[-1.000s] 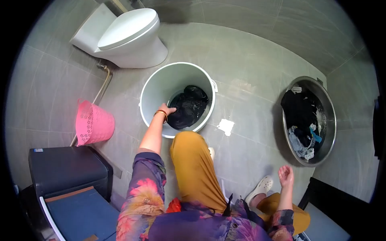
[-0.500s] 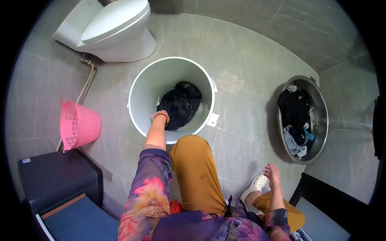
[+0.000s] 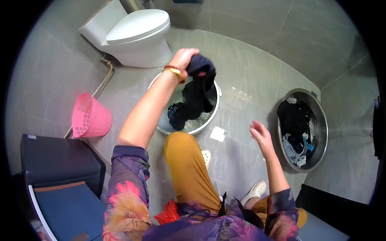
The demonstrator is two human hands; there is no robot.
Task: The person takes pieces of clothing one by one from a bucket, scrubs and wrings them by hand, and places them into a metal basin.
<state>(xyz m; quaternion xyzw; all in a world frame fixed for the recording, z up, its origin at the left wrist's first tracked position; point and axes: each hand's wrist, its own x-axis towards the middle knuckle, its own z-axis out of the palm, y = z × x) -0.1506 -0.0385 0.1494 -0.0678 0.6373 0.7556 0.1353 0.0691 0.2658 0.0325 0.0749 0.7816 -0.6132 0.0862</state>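
Observation:
Raised over the round white bucket [image 3: 217, 108], my left hand [image 3: 185, 60] is closed on a dark wet garment [image 3: 197, 90]. The cloth hangs down from my fingers, and its lower end is inside the bucket over the water. My right hand [image 3: 261, 135] is held in the air to the right of the bucket, fingers apart, with nothing in it. It is nearest to an oval metal basin [image 3: 321, 150], where black clothes [image 3: 293, 118] and a light blue-grey piece [image 3: 293, 149] lie.
A white toilet [image 3: 140, 44] stands at the back left. A pink perforated basket [image 3: 94, 118] is by the left wall, above a dark cabinet [image 3: 62, 160]. A white patch [image 3: 217, 133] lies on the floor beside the bucket.
My left hand has come up out of the bucket, lifting the dark garment with it. My right hand has moved up and forward from beside my knee.

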